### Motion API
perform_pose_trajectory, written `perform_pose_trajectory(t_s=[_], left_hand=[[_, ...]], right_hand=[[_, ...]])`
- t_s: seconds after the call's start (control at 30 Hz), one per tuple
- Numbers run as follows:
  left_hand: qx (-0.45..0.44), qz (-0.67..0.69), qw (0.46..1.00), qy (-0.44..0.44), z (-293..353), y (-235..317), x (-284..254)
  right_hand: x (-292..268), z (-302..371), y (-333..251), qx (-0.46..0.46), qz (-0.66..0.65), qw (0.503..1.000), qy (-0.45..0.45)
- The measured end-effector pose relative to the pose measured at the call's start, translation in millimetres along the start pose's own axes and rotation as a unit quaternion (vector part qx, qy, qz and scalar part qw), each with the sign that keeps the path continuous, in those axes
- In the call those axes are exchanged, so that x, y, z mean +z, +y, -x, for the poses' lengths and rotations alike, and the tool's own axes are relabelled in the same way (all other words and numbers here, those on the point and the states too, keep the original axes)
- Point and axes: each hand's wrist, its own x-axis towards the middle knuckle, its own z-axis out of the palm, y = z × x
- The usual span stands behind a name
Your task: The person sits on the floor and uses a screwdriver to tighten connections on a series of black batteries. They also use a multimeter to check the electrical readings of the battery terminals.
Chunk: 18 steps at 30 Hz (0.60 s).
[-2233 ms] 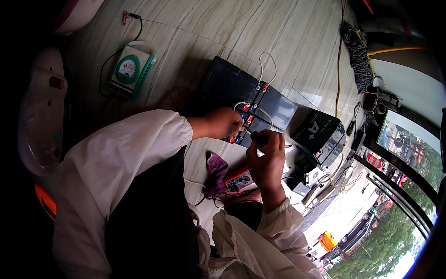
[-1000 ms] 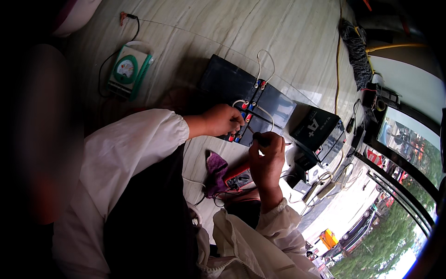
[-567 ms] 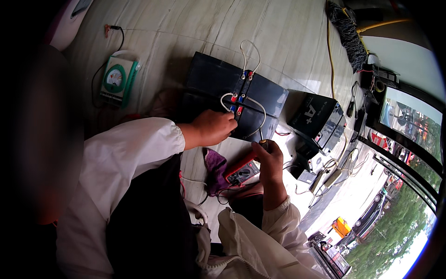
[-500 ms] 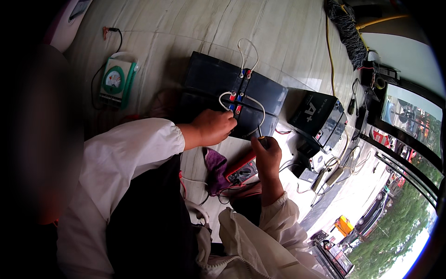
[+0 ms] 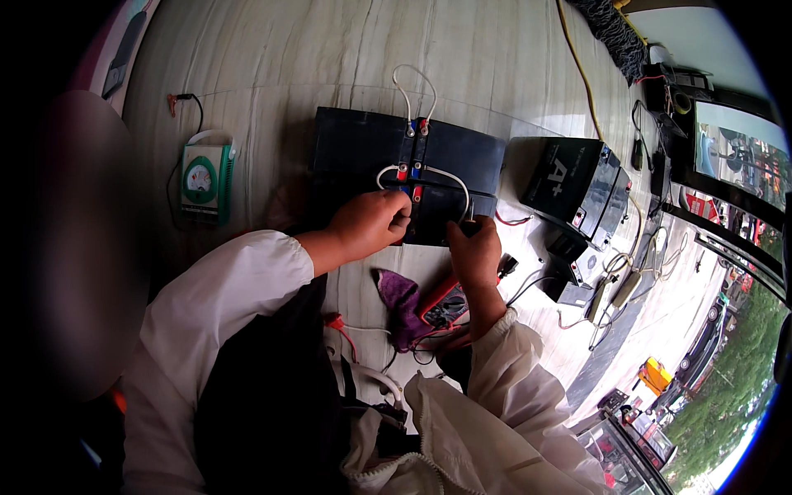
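Observation:
Black batteries (image 5: 363, 136) stand side by side on the floor in front of me, with red and blue terminals along the middle. A white cable (image 5: 426, 81) loops between two far terminals. Shorter white leads bend around the nearer ones. My left hand (image 5: 363, 224) is closed in a pinch beside the near blue terminal (image 5: 404, 190); its fingertips hide whatever they hold. At the near battery's right end, my right hand (image 5: 476, 254) grips a screwdriver (image 5: 471, 209), its thin metal shaft pointing up and most of its handle covered. The free-curving white lead (image 5: 456, 180) passes close to that shaft.
A red multimeter (image 5: 445, 307) and a purple cloth (image 5: 399, 305) lie near my right forearm. More black batteries (image 5: 563, 175) stand at the right, with tangled cables and a power strip (image 5: 627, 287) beyond. A green-and-white analog meter (image 5: 206, 188) sits at the left.
The whole view has shifted a little, so the batteries appear further left. My right hand and the screwdriver have moved closer to the near battery. My left hand stays by the blue terminal.

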Motion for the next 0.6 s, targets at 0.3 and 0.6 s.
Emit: perform_pose_trajectory(t_s=[0.3, 0.6], left_hand=[[0.012, 0.058, 0.997, 0.052, -17.7, 4.1, -18.2], [0.093, -0.082, 0.992, 0.028, -31.2, 8.8, -10.9]], right_hand=[[1.8, -13.5, -10.2, 0.204, -0.474, 0.832, -0.205], [16.2, -15.4, -29.4, 0.242, -0.445, 0.853, -0.126]])
